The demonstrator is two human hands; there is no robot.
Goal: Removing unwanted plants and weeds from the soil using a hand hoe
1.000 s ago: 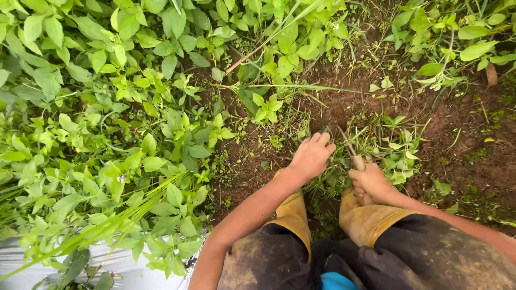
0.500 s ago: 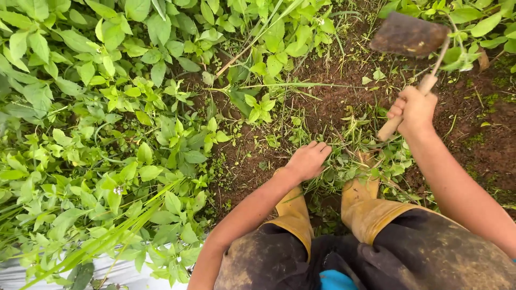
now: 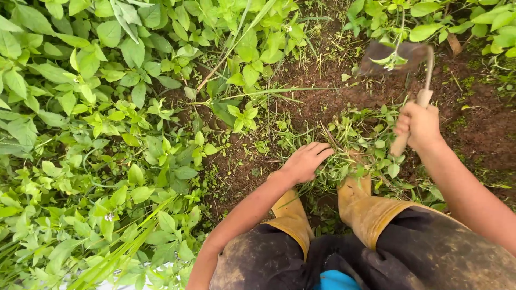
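Your right hand (image 3: 419, 124) has a full grip around the wooden handle of the hoe (image 3: 400, 56). Its long axis runs from about 7 o'clock up to 1 o'clock, and the rusty blade sits beyond your fist, turned toward 9 o'clock over bare soil (image 3: 333, 102). Your left hand (image 3: 306, 160) lies loosely curled on the cut weeds (image 3: 352, 156), seemingly pressing rather than clasping them.

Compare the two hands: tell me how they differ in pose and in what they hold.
The right hand is raised and fisted around the hoe; the left hand is low on cut weeds. The right hand's fingers are curled; the left hand's lie spread flat. Both are bare.
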